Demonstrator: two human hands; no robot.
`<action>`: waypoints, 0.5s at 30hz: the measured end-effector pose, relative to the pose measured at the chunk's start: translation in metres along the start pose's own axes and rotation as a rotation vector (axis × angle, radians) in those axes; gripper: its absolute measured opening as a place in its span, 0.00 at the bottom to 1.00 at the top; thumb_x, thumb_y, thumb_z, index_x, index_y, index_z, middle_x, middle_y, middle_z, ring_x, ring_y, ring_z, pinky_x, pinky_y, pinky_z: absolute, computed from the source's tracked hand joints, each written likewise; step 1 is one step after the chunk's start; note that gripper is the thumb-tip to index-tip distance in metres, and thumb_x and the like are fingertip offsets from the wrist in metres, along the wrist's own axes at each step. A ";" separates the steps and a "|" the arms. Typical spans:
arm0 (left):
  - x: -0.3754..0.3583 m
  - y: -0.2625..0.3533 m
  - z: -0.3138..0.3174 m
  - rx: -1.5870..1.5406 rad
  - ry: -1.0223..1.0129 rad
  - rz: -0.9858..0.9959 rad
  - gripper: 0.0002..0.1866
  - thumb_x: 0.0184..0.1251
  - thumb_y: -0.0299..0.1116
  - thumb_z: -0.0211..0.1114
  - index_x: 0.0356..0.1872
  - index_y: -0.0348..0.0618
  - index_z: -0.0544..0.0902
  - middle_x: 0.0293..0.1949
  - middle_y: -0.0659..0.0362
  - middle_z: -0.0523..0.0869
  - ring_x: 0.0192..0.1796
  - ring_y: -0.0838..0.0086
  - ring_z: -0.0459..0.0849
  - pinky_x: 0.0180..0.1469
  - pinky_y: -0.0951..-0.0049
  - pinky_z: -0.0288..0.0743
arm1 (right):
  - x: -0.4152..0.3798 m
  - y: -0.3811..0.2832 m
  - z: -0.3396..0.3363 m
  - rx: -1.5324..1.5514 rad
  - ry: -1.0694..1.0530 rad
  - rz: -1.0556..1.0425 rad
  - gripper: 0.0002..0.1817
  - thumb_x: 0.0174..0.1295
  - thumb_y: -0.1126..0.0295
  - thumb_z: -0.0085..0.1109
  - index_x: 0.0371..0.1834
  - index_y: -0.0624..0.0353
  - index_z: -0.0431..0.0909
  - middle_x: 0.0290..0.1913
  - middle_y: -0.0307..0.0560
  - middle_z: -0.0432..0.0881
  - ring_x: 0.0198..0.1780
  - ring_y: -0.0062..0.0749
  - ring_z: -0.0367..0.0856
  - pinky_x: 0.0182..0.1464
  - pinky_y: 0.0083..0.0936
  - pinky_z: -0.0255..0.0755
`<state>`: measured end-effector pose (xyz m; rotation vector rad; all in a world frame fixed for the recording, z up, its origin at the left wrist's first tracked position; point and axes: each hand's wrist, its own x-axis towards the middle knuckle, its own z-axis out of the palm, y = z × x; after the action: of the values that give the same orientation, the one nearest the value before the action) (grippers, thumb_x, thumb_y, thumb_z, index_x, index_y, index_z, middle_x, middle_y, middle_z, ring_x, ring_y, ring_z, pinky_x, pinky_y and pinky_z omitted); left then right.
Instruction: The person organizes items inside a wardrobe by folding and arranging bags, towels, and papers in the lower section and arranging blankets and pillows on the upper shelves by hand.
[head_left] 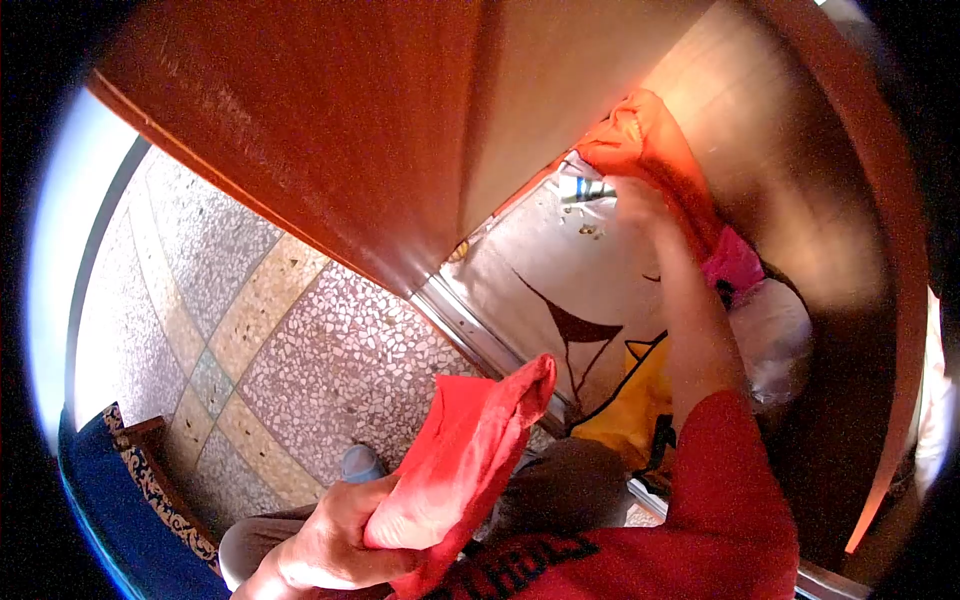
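A folded red cloth (pixel 455 465) is gripped in my left hand (pixel 345 535), thumb on top and fingers curled round its lower end. It stands up at a slant in front of my body. My right hand (pixel 640 205) reaches deep into a wooden cabinet, its fingers washed out by bright light and blurred. Right at the fingertips is a small item with blue and white stripes (pixel 588 188). Beneath lies a pale printed bag or sheet (pixel 535 245) with dark line shapes. An orange cloth (pixel 640 135) lies behind the hand, and a pink cloth (pixel 733 265) beside the forearm.
A brown cabinet door or panel (pixel 300 120) slants across the upper left. A metal track (pixel 465 320) edges the cabinet floor. Yellow material (pixel 635 405) and a clear plastic bag (pixel 775 335) lie inside. Speckled tile floor (pixel 340 345) and a blue cushioned seat (pixel 120 500) are at left.
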<state>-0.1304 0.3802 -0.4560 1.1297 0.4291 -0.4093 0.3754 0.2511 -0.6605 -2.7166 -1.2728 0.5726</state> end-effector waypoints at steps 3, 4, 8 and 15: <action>0.000 -0.003 0.003 -0.099 0.069 0.004 0.31 0.50 0.21 0.69 0.60 0.34 0.71 0.51 0.58 0.82 0.53 0.77 0.77 0.57 0.75 0.68 | 0.013 0.016 0.003 0.061 0.112 0.151 0.18 0.62 0.65 0.45 0.52 0.62 0.74 0.50 0.60 0.79 0.55 0.49 0.77 0.56 0.38 0.68; 0.000 -0.008 0.002 -0.095 0.069 0.003 0.31 0.50 0.21 0.69 0.60 0.34 0.71 0.51 0.58 0.82 0.53 0.77 0.77 0.57 0.75 0.68 | 0.020 0.026 0.029 0.064 0.114 0.152 0.18 0.62 0.65 0.45 0.52 0.62 0.74 0.50 0.60 0.79 0.55 0.49 0.77 0.56 0.38 0.68; -0.001 -0.009 0.002 -0.109 0.089 -0.016 0.31 0.49 0.20 0.70 0.59 0.34 0.73 0.49 0.58 0.82 0.52 0.77 0.77 0.57 0.75 0.68 | 0.004 0.012 0.040 0.008 0.232 -0.091 0.19 0.59 0.71 0.43 0.52 0.62 0.76 0.49 0.62 0.79 0.55 0.49 0.77 0.57 0.36 0.67; 0.002 0.004 0.010 -0.125 0.138 0.068 0.29 0.48 0.19 0.68 0.57 0.32 0.73 0.49 0.58 0.82 0.53 0.74 0.77 0.57 0.74 0.67 | -0.024 -0.003 0.004 0.053 0.043 0.133 0.23 0.47 0.75 0.53 0.50 0.58 0.77 0.48 0.60 0.80 0.52 0.47 0.79 0.54 0.36 0.69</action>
<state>-0.1250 0.3720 -0.4503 1.0513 0.5288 -0.2421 0.3579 0.2343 -0.6561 -2.7691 -1.0574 0.5482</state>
